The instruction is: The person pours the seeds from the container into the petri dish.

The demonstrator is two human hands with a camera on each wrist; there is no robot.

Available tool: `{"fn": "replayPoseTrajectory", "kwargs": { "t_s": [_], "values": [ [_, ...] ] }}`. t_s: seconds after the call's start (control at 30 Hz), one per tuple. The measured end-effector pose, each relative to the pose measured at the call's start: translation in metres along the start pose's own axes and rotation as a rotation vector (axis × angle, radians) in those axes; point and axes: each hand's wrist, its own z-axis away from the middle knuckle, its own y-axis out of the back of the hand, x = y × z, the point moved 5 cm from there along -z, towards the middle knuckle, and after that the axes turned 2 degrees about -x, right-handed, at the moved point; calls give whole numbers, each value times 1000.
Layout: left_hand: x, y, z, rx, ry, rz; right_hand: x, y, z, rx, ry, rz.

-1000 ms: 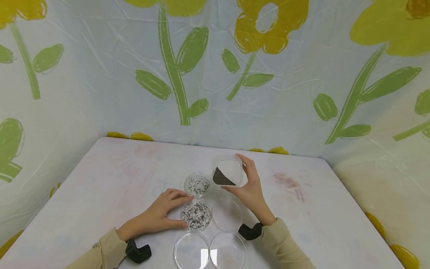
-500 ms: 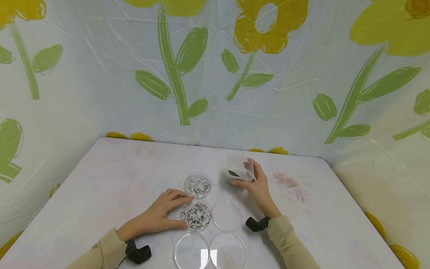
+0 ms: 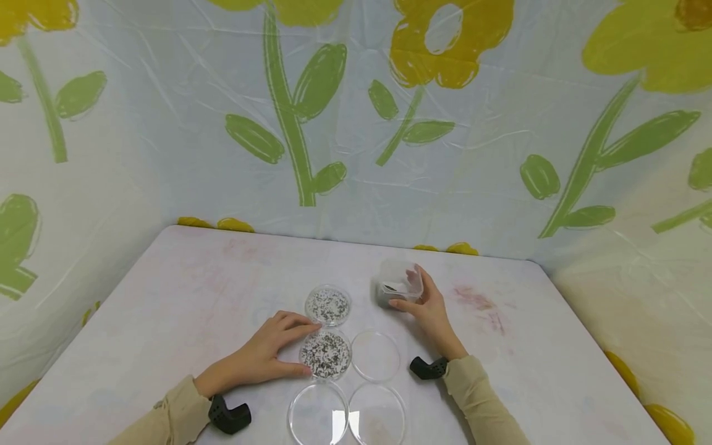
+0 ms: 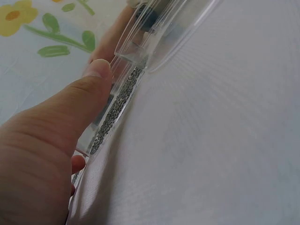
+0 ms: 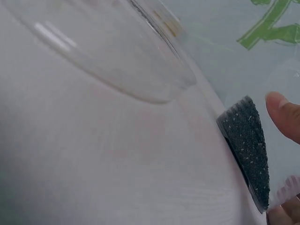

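Observation:
A clear round petri dish (image 3: 326,355) with dark seed-like grains scattered over a white base lies mid-table. My left hand (image 3: 261,353) holds it at its left side, thumb and fingertips at the rim; in the left wrist view the thumb (image 4: 91,86) touches the dish wall. Just beyond sits a similar speckled dish (image 3: 328,305). My right hand (image 3: 431,315) grips a clear square plastic box (image 3: 402,273), thumb on its near side and fingers on its far side. Dark grains (image 5: 247,152) lie heaped inside the box, mostly hidden in the head view.
A clear round dish or lid (image 3: 376,356) lies right of the held dish. Nearer to me are two more clear round pieces, the left one (image 3: 295,402) and the right one (image 3: 402,405). A flower-print sheet (image 3: 356,142) hangs behind the table (image 3: 233,284).
My right hand has moved to the right with the box, away from above the dishes. The box has turned from steeply tilted to more upright. My left hand has stayed put.

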Motion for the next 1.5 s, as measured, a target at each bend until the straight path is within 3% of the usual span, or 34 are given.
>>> {"fn": "replayPoseTrajectory", "kwargs": {
  "t_s": [0.2,0.47,0.6,0.7,0.8,0.9,1.0,1.13,1.5],
  "values": [
    [-1,-1,1,3,3,-1,4,5,8,-13,-54,13],
    [-2,0,-1,-2,4,-8,0,14,37,162,-135,-40],
    [-2,1,-2,-5,9,-4,-4,9,57,177,-120,-20],
    [-2,1,-1,-4,9,-3,-8,4,70,92,-31,25],
    [-2,1,-1,-5,11,-5,-14,-4,82,-65,119,81],
    [-2,1,-1,-5,11,-9,-19,-11,91,-226,220,148],
    [-2,1,0,-1,8,-9,-21,-16,95,-335,241,246],
    [-1,2,0,4,2,-8,-27,-23,95,-418,274,347],
    [2,0,0,-4,-9,-11,-34,-38,86,-581,300,348]
  ]
}}
